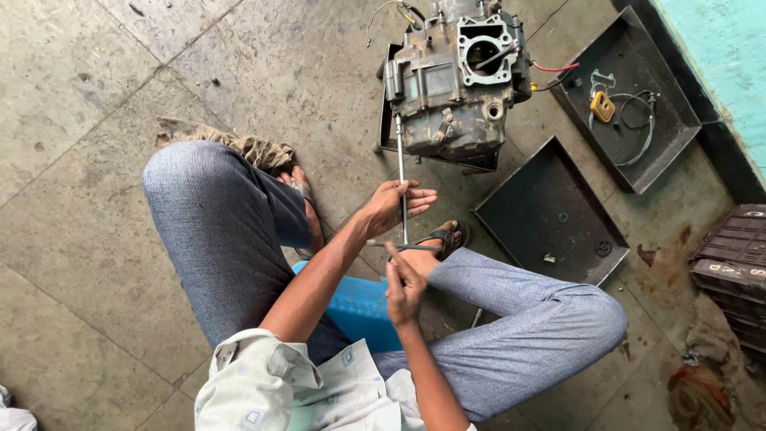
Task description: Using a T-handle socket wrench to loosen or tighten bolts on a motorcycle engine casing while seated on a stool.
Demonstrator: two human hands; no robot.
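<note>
Head view: looks straight down on a person seated on a low blue stool point(361, 310) on a concrete floor point(88, 239), knees spread, both hands in front.
Hidden or cut off: the top of the engine block point(451, 80) runs out of the upper edge; the stool is mostly covered by the legs and shirt; the tool's tip vanishes against the engine's lower left side, so what it sits on cannot be made out.
Hard to tell: small loose parts in the near tray point(550, 215) are too small to name; the stacked dark crates point(734, 263) at the right edge are cut off.
Tool: a long T-handle wrench point(401, 187) stands nearly upright in the picture, its shaft running from the engine down to a crossbar near the hands.
Left hand: the left hand point(395, 206) wraps the shaft about halfway down, fingers point(421, 197) curled loosely across it, clamped on the shaft.
Right hand: the right hand point(405, 283) sits just below the crossbar, fingers together and closed on the bar's end; the exact contact is hidden by the thumb side.
Surroundings: a far tray point(662, 128) holds a yellow part point(602, 106) and a coiled cable; a rag point(239, 144) lies by the left knee; both feet wear sandals.
</note>
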